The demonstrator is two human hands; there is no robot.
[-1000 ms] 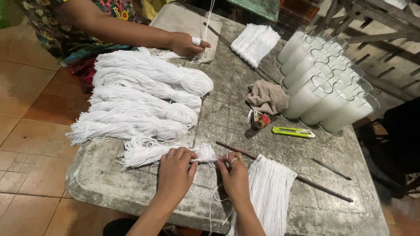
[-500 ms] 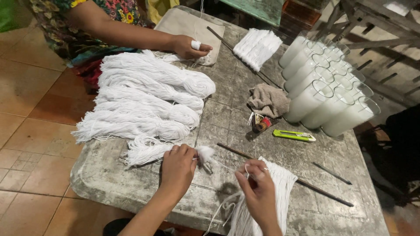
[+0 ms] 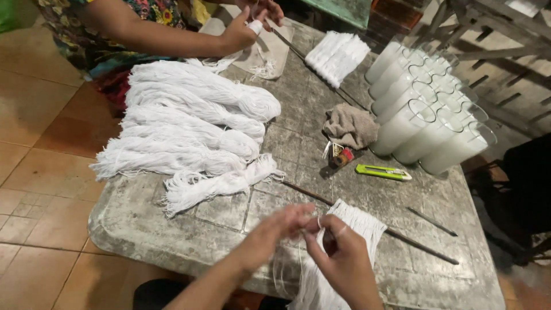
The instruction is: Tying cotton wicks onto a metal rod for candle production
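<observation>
Grey table (image 3: 172,229); both hands (image 3: 310,241) pinch white strings (image 3: 350,229); small red-brown packet (image 3: 340,156) mid-table.

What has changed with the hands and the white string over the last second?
The left hand let go of the small white string bundle, which now lies free on the grey table, and moved right to meet the right hand. Both now pinch a thin white strand. The other person's hand lifted. The white candle glasses and green cutter stayed put.

Matt cotton string bundles (image 3: 195,123) – rough concrete table (image 3: 298,138).
</observation>
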